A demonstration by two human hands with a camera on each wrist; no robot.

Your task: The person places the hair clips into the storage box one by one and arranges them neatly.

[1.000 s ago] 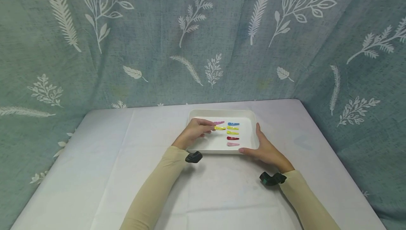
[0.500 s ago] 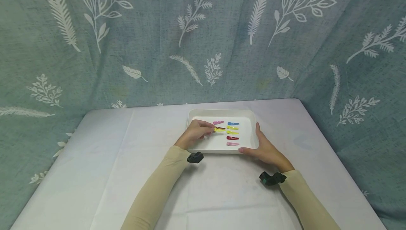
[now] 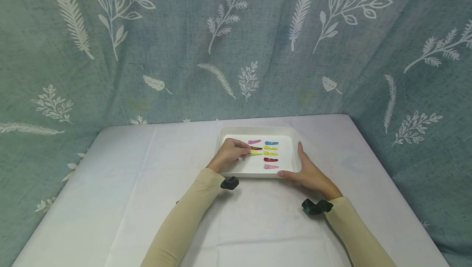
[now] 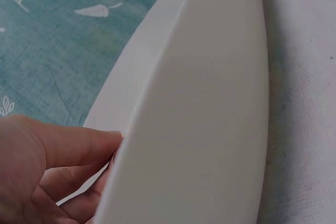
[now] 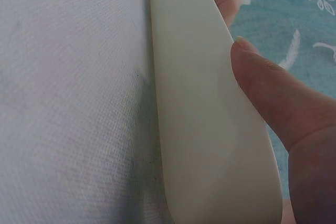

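My left hand (image 3: pixel 230 152) reaches over the left side of a white tray (image 3: pixel 243 170) and pinches a yellow hair clip (image 3: pixel 256 152) between thumb and fingertips. Just behind that clip lies a dark red hair clip (image 3: pixel 257 148), partly covered by the fingers. A purple-pink hair clip (image 3: pixel 254 141) lies farther back. In the left wrist view the tray wall hides the pinched clip. My right hand (image 3: pixel 309 173) rests at the tray's front right corner, its thumb (image 5: pixel 262 77) on the front rim and its fingers stretched along the right side.
Right of the left hand runs a column of hair clips: blue (image 3: pixel 271 143), two yellow, red (image 3: pixel 271 160) and pink (image 3: pixel 271 166). The tray stands on a white cloth-covered table (image 3: pixel 147 201). Behind hangs a leaf-patterned blue-green curtain (image 3: pixel 177 74).
My left hand has drawn the yellow clip slightly toward the front of the tray, and the dark red clip behind it has come into view. My right hand has kept its place.
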